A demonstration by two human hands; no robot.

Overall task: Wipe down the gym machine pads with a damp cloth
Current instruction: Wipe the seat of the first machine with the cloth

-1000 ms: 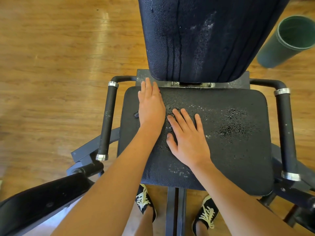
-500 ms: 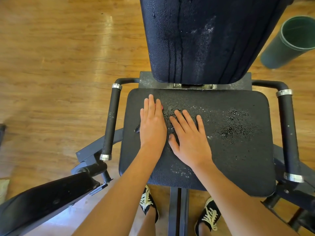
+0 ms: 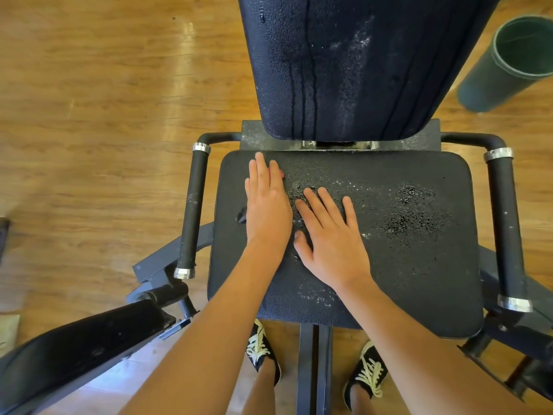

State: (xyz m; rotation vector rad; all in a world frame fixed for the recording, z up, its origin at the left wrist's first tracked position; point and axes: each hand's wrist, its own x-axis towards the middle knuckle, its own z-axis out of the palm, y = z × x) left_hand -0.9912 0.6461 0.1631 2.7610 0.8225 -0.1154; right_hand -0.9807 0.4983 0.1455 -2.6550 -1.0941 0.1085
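Note:
The black seat pad lies below me, speckled with wet droplets and white flecks. My left hand presses flat on its left part, fingers straight and reaching almost to the back edge. A small dark bit pokes out at the hand's left side and a red spot shows by its fingertips; I cannot tell what they are. My right hand lies flat beside it near the pad's middle, fingers spread. The upright back pad is wet, with drip streaks running down. No cloth is plainly visible.
Black handle bars with chrome rings run along the seat's left and right sides. Another black pad sits at lower left. A green bin stands on the wooden floor at upper right. My shoes are under the seat's front edge.
My left hand slid back toward me on the seat pad, then forward again toward the back edge. The right hand stayed almost in place.

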